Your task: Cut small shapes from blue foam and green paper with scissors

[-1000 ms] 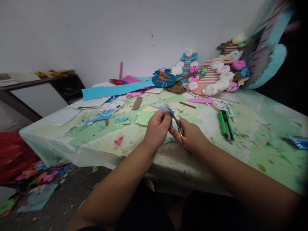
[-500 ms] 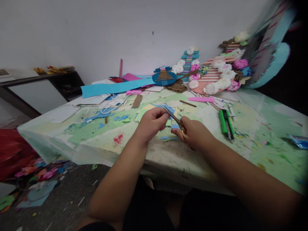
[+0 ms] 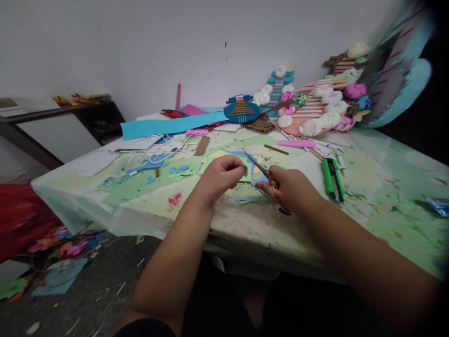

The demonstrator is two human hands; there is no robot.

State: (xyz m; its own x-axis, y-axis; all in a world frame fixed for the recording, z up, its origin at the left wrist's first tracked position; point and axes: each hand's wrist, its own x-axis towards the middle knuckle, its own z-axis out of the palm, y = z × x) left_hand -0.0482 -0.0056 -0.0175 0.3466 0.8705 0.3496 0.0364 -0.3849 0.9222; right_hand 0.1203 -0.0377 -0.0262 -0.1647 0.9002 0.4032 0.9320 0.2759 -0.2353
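My right hand [image 3: 289,189] grips small gold-handled scissors [image 3: 261,168], whose blades point up and left toward my left hand. My left hand [image 3: 219,175] is closed in a pinch on a tiny blue paper scrap [image 3: 244,169] right at the blade tips. Both hands hover just above the paint-stained table [image 3: 245,224], over a litter of blue and yellow-green paper pieces [image 3: 250,199].
A green utility knife [image 3: 331,178] lies to the right of my right hand, with pens and a pink strip [image 3: 295,143] behind it. A long blue paper band [image 3: 168,125], a round blue craft piece [image 3: 241,111] and flowered craft boards [image 3: 315,110] stand along the wall. Paper scraps cover the floor at left [image 3: 52,267].
Both hands drifted slightly right and farther onto the table. The scissors stay in my right hand, and my left hand keeps its pinch at the blade tips.
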